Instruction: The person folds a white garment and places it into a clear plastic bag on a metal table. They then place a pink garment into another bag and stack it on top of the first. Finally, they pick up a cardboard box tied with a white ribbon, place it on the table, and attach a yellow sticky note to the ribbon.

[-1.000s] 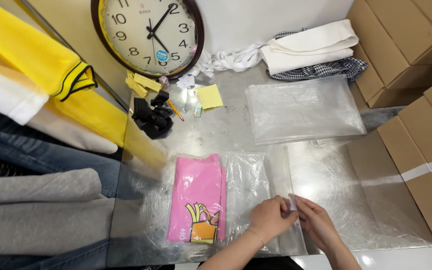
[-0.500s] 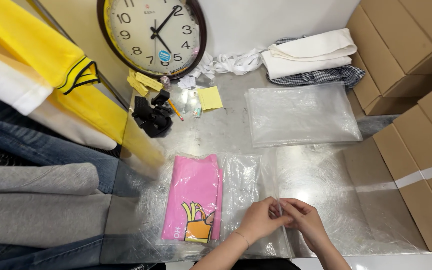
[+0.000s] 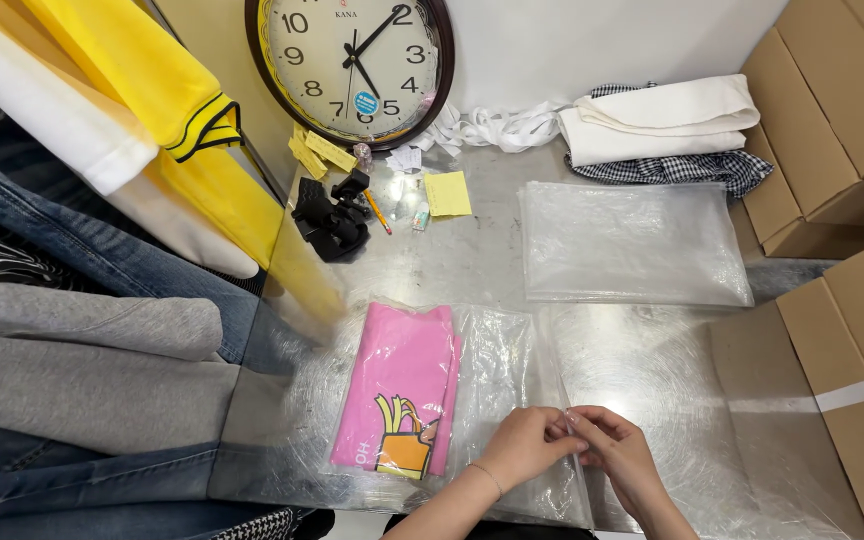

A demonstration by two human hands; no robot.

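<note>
I am pinching the open edge of the clear bag (image 3: 492,400) with my left hand (image 3: 524,447) and right hand (image 3: 617,455), fingertips clenched together, the bag holding a folded pink garment (image 3: 399,385), lying on the table (image 3: 472,255) below the wall clock (image 3: 352,65).

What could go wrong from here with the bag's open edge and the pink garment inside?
Both hands, left hand and right hand, pinch the clear bag at its right edge. The pink garment lies far to the left, so the flap may seal crooked or wrinkled. The film could also slide on the shiny metal table.
</note>
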